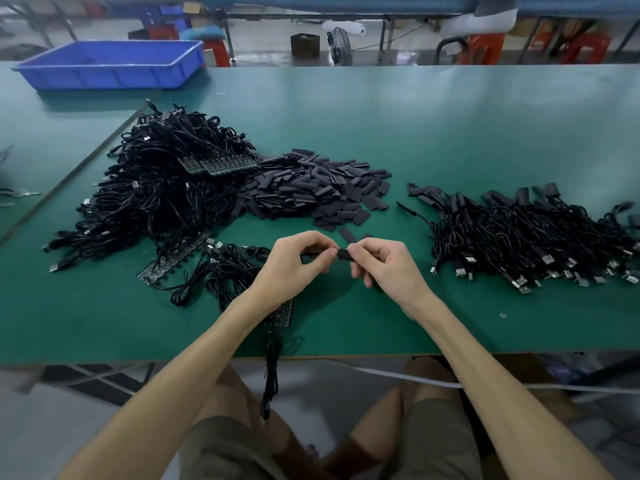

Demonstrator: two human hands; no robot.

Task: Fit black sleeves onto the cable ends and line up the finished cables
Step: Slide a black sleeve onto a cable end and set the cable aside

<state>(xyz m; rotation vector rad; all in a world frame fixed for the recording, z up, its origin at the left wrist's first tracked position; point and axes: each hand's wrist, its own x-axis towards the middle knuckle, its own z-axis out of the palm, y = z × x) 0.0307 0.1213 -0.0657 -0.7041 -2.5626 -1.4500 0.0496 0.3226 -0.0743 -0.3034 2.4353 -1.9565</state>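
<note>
My left hand pinches the end of a thin black cable above the green table. My right hand pinches a short black sleeve at that cable end, fingertips of both hands almost touching. The cable runs down under my left wrist and hangs over the table's front edge. A heap of loose black sleeves lies just beyond my hands. A big tangle of unsleeved cables sits to the left. Sleeved cables lie in a row to the right, plugs facing me.
A blue plastic bin stands at the far left of the table. A small bunch of cables with circuit strips lies by my left wrist. Stools, a fan and another bench are beyond the table's far edge.
</note>
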